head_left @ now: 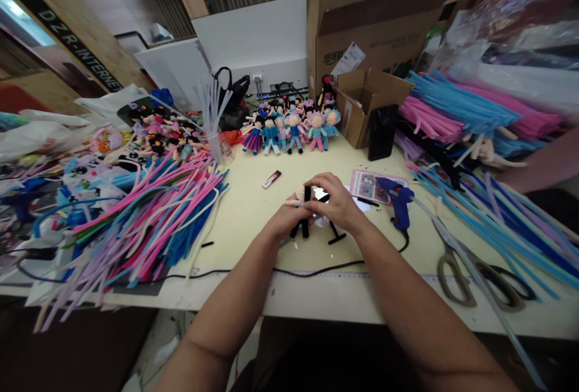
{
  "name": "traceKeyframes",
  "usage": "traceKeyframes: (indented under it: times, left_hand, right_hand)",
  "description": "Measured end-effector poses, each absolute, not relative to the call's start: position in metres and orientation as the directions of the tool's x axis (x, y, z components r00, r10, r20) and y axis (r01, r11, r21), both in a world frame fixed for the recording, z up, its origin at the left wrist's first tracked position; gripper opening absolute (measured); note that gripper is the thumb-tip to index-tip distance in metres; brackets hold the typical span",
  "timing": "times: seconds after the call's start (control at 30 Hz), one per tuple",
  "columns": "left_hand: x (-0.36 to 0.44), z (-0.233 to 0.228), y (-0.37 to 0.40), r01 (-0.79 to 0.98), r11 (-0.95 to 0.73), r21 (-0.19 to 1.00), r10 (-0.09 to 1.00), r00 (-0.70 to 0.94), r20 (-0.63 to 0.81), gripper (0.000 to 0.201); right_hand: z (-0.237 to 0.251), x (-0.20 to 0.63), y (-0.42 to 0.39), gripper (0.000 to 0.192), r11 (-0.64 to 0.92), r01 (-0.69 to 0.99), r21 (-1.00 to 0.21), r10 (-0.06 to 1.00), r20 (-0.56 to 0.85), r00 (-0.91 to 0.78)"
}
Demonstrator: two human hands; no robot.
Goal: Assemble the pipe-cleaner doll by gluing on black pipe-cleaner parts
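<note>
Above the middle of the yellowish table [253,211], both my hands meet around a small black and pale doll [306,194]. My left hand [289,216] is closed on it from the left, and my fingers hide part of its body. From the right, my right hand [335,199] pinches at the doll's black upper part with thumb and fingertips. Black legs of the doll hang down below my fingers. Just under my right hand lies a black fuzzy stem piece [336,234], close to a shiny clear sheet.
A blue glue gun [400,202] rests to the right by a pink-framed card [368,186], its cord crossing in front. Large scissors [456,280] lie front right. Fuzzy stems [154,217] are heaped left; finished dolls [294,129] stand at the back near a small carton [368,99].
</note>
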State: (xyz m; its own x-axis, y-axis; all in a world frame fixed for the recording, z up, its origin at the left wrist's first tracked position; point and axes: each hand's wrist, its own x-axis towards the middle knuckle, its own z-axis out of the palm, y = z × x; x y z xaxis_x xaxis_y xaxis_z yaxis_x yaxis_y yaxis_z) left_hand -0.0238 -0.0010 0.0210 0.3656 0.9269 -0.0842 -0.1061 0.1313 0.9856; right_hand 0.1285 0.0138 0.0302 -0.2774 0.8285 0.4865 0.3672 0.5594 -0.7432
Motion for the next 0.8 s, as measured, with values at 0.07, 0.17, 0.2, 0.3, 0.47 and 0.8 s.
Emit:
traceKeyframes:
  times: [0.07, 0.17, 0.2, 0.3, 0.47, 0.8]
  left_hand:
    - [-0.025, 0.023, 0.000, -0.126, 0.144, 0.981, 0.928, 0.363, -0.090, 0.024]
    - [-0.027, 0.024, 0.001, -0.124, 0.176, 0.977, 0.926, 0.357, -0.121, 0.027]
    - [-0.027, 0.024, 0.001, -0.126, 0.185, 0.975, 0.926, 0.356, -0.129, 0.029]
    - [-0.028, 0.022, 0.002, -0.141, 0.198, 0.970, 0.925, 0.353, -0.138, 0.032]
    - [-0.027, 0.021, 0.002, -0.154, 0.194, 0.969, 0.929, 0.347, -0.131, 0.029]
    - [-0.026, 0.017, 0.002, -0.154, 0.168, 0.974, 0.938, 0.328, -0.110, 0.014]
  right_hand:
    - [0.029, 0.131, 0.015, 0.038, 0.492, 0.243, -0.836, 0.864, 0.434, -0.256]
    - [0.029, 0.133, 0.017, 0.032, 0.421, 0.103, -0.901, 0.900, 0.402, -0.168]
    - [0.030, 0.133, 0.017, 0.026, 0.411, 0.094, -0.907, 0.908, 0.398, -0.128]
    - [0.031, 0.131, 0.015, 0.010, 0.382, 0.133, -0.915, 0.924, 0.379, -0.043]
    - [0.035, 0.125, 0.007, 0.010, 0.544, 0.312, -0.779, 0.836, 0.535, -0.121]
    - [0.033, 0.115, 0.002, 0.008, 0.639, 0.524, -0.563, 0.748, 0.613, -0.254]
